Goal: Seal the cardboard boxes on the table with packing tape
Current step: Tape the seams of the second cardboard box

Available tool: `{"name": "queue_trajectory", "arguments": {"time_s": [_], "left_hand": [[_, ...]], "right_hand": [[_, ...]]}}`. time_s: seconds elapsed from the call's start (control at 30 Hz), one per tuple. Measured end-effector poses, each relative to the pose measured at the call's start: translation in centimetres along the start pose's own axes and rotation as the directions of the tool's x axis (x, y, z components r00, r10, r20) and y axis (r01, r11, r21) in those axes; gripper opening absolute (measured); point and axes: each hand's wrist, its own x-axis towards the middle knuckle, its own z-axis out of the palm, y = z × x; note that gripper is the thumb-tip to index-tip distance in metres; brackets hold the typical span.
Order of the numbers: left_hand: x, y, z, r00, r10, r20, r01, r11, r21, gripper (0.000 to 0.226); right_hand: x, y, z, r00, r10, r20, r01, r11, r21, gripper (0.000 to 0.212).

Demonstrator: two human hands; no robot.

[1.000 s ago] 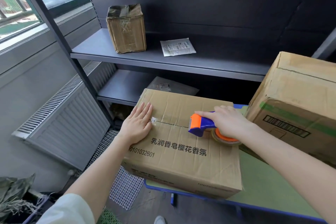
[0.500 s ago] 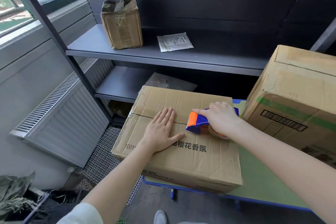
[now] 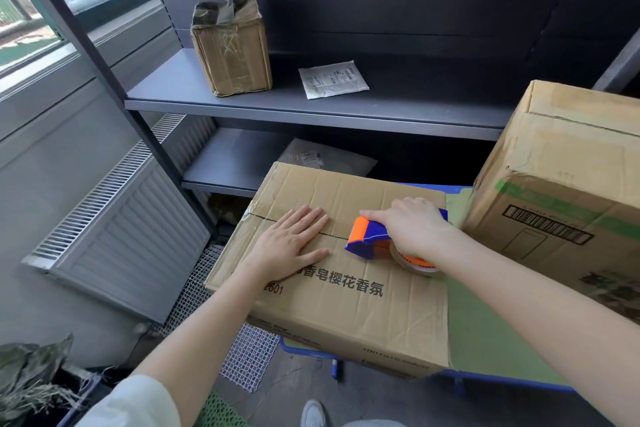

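Head view: the left hand [image 3: 289, 246] lies flat and released, palm down, fingers spread across the centre seam [image 3: 334, 235] of the cardboard box [image 3: 346, 302], pressing the flaps shut. Just right of it, the right hand [image 3: 410, 229] is clenched around the handle of the tape dispenser [image 3: 372, 239], whose orange blade end points toward the left hand and sits on the seam; the tape roll [image 3: 415, 262] hangs below the right wrist. The box rests on the green table [image 3: 485, 333], its near-left corner overhanging the table edge. A second, larger box [image 3: 561, 191] stands to the right of the right hand, close to the first; whether they touch cannot be told. Beyond both hands, a shelf [image 3: 311, 107] carries a small taped parcel [image 3: 230, 45] and a white packet [image 3: 334, 79]. Risk: downward pressure on the overhanging side could tip the box. If the dispenser drifts off the seam line, tape would likely bridge one flap only. The serrated blade faces the left fingertips; closing that gap invites a cut.
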Motion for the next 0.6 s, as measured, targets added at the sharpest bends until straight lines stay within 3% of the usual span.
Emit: {"name": "queue_trajectory", "arguments": {"time_s": [0.2, 0.43, 0.6], "left_hand": [[-0.1, 0.4, 0.0, 1.0, -0.019, 0.006, 0.019, 1.0, 0.011, 0.078], [-0.2, 0.5, 0.0, 0.998, -0.051, 0.025, 0.052, 0.998, -0.022, 0.09], [-0.2, 0.7, -0.1, 0.999, -0.049, 0.013, 0.049, 0.999, -0.008, 0.087]], "right_hand": [[-1.0, 1.4, 0.0, 1.0, -0.008, -0.021, 0.009, 0.998, 0.056, 0.064], [-2.6, 2.3, 0.4, 0.998, -0.028, -0.06, 0.034, 0.995, 0.092, 0.064], [-4.6, 4.6, 1.0, 0.999, 0.0, -0.046, 0.005, 0.993, 0.115, 0.069]]}}
